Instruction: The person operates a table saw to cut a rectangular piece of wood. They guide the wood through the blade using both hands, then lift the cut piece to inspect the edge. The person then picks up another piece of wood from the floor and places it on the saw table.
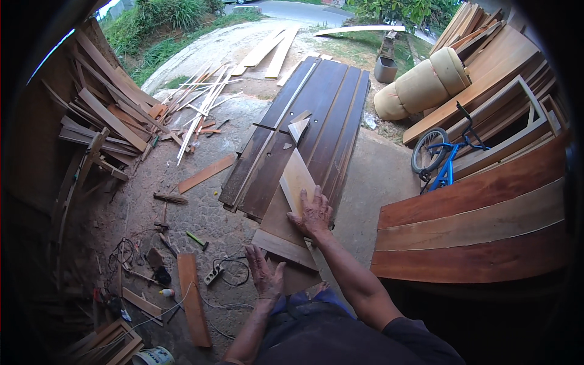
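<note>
My right hand (313, 213) lies with spread fingers on the near end of a pale wooden board (298, 179). That board rests lengthwise on a brown plank (277, 216), and its far part appears narrow or turned on edge. Nearer to me, a short thick piece of wood (284, 250) lies crosswise. Just left of this piece my left hand (266, 275) is raised, fingers apart, with nothing in it. Beneath everything stretches a long dark panelled door (325, 109). A small offcut (288, 146) and a dark bar clamp (271, 129) sit on it.
Left on the floor are a green-handled hammer (196, 239), a power strip (214, 274) with cables, a reddish board (193, 298) and a pile of thin strips (210, 106). To the right are joined planks (468, 234), a blue bicycle (447, 164) and a foam roll (423, 85).
</note>
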A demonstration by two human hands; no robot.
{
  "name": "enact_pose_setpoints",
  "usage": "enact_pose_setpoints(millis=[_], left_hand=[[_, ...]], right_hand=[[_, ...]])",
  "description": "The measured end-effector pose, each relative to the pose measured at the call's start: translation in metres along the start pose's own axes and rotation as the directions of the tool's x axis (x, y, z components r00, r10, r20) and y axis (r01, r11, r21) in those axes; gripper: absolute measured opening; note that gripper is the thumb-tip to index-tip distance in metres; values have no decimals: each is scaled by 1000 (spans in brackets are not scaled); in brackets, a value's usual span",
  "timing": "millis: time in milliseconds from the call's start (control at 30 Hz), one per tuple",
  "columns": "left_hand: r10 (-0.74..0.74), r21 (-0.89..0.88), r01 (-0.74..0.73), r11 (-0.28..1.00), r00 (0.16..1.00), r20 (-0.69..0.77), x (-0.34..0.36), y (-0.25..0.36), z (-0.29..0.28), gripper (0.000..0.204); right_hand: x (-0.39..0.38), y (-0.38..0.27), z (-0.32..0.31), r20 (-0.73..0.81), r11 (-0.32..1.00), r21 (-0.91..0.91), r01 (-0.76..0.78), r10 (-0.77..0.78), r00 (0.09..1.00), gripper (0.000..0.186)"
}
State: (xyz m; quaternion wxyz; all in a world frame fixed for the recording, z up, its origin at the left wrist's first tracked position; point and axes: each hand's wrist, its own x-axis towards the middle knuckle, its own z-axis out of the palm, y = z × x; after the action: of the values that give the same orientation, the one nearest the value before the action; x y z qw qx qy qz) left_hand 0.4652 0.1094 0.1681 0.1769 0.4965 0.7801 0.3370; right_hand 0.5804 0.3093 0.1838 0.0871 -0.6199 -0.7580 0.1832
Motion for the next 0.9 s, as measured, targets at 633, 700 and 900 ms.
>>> enact_pose_setpoints(millis=[633, 700, 900], left_hand=[[-301, -180, 305, 935, 952, 47, 3, -16, 17, 64], [-278, -197, 281, 939, 959, 43, -1, -18, 20, 61], [-217, -359, 201, 911, 976, -5, 1, -41, 38, 47]], right_hand=[[-27, 62, -40, -26, 997, 71, 5, -3, 1000, 83], [-39, 83, -65, 49, 884, 455, -107, 95, 994, 78], [-40, 158, -105, 225, -433, 850, -299, -215, 950, 62]])
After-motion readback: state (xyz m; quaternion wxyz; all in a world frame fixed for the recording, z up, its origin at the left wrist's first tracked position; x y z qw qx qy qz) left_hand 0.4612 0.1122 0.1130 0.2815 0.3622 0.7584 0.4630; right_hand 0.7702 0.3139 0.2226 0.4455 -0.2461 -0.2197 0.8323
